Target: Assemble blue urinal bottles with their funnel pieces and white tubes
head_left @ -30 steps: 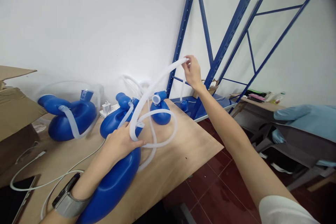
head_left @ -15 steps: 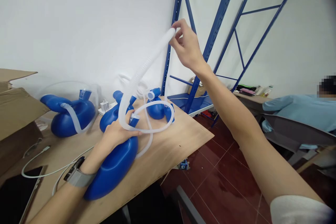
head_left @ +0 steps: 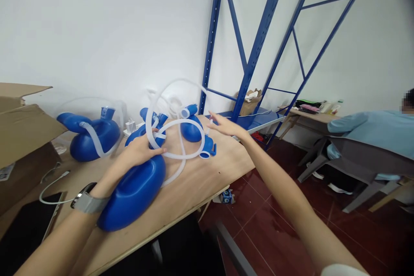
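My left hand (head_left: 142, 151) is closed around the neck of a blue plastic bottle (head_left: 134, 196) lying on the table. It also holds a looped translucent hose (head_left: 149, 123) against that neck. The hose rises in an arc, and its far end (head_left: 204, 89) hangs in the air, blurred. My right hand (head_left: 226, 124) is to the right of the loop, fingers stretched out and apart. Its fingertips are by a short white tube above a blue cap-like fitting (head_left: 207, 146); whether they touch it is unclear. Behind stands another blue bottle (head_left: 191, 129).
At the left, another blue bottle with a hose (head_left: 93, 136) is beside an open cardboard box (head_left: 26, 138). A black device (head_left: 30, 220) and cable lie near the front. Blue rack posts (head_left: 258, 43) rise behind the table (head_left: 190, 185). A seated person (head_left: 381, 131) is at right.
My right hand has let go of the hose end and come down toward the table. The hose has sprung into an arc. My left hand stays on the bottle neck.
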Demonstrator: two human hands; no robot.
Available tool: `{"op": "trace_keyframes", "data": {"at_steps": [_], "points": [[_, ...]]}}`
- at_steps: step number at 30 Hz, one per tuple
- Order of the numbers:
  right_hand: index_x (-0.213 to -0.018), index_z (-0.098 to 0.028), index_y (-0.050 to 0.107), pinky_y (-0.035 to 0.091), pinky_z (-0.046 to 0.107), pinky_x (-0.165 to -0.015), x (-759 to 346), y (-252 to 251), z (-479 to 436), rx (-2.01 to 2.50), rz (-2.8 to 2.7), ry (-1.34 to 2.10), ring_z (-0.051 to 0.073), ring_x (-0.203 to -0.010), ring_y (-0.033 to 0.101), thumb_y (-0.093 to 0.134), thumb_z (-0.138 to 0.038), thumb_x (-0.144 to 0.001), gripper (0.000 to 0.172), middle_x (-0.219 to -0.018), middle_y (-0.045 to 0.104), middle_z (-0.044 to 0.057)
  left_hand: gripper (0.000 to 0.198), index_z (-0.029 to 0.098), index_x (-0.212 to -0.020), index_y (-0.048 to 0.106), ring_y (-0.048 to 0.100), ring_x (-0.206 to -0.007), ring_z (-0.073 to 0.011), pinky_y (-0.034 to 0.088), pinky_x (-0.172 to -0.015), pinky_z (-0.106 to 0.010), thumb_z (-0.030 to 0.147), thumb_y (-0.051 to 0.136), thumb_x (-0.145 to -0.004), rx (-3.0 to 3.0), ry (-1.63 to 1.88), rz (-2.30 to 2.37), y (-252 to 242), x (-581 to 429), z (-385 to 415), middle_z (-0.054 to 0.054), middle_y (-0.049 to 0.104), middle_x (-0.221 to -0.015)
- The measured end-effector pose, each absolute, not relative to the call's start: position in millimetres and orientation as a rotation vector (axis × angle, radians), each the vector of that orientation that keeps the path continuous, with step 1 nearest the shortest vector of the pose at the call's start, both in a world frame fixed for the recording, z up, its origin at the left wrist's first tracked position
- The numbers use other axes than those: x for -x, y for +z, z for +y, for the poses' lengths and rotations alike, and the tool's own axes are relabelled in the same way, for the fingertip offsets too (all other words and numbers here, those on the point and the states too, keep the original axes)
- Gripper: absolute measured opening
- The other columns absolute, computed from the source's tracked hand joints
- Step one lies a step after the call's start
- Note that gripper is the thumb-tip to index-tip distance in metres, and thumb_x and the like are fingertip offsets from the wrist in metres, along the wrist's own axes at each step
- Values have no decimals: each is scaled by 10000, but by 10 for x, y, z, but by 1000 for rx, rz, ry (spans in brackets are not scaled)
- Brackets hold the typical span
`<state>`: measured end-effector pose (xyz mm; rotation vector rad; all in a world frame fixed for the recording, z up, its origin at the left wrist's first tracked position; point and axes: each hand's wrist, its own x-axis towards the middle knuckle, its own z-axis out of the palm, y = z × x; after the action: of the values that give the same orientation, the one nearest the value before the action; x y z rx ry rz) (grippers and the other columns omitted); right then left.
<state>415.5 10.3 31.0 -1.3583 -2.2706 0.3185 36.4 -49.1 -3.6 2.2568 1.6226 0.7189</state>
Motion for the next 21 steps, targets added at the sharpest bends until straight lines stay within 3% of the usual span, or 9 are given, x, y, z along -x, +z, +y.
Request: {"op": "trace_keyframes", "data": {"at_steps": [3,6,10,15,18,21], "points": [[-1614,-246,471,397,547,-1246,-4280,-288,-121,1361,-2353,452,349,-1451,543,556,-578,-1029,679,-1565,579,144,946,211,-1519,489,708,-1201,-382,534,-1052,-453,725,710,-756,-2277,687,1571,11,-308,-504,-123,749,-1296],[-1559,-250,548,340,551,-1286,-4340,-735,-262,1422,-2424,459,359,-1561,400,642,-556,-987,656,-1632,488,152,994,220,-1505,514,679,-1250,-401,532,-1064,-463,752,756,-702,-2322,642,1522,59,-267,-512,-124,729,-1331],[-1551,-257,560,299,570,-1305,-4353,-1096,-406,1366,-2411,285,376,-1599,314,671,-476,-984,617,-1690,375,155,1020,223,-1431,591,624,-1331,-418,491,-1141,-473,707,859,-574,-2415,600,1325,64,-239,-551,-151,653,-1469],[-1612,-260,480,286,583,-1310,-4307,-1187,-624,1303,-2385,357,367,-1609,310,634,-496,-1001,673,-1724,343,148,841,264,-1413,623,651,-1309,-402,502,-1131,-480,611,825,-674,-2396,528,1250,72,-201,-685,-119,677,-1450],[-1535,-287,579,354,541,-1295,-4382,-1005,-653,1184,-2386,549,325,-1548,440,544,-524,-1038,551,-1648,495,101,723,284,-1346,669,675,-1264,-387,533,-1088,-472,568,803,-694,-2341,482,1217,109,-188,-762,-90,744,-1322],[-1319,-298,737,463,554,-1219,-4517,-663,-593,1200,-2164,588,325,-1355,637,471,-508,-1060,426,-1405,711,102,593,276,-1216,723,710,-1163,-375,569,-1023,-459,552,783,-694,-2297,473,1227,126,-229,-848,-69,786,-1139]]}}
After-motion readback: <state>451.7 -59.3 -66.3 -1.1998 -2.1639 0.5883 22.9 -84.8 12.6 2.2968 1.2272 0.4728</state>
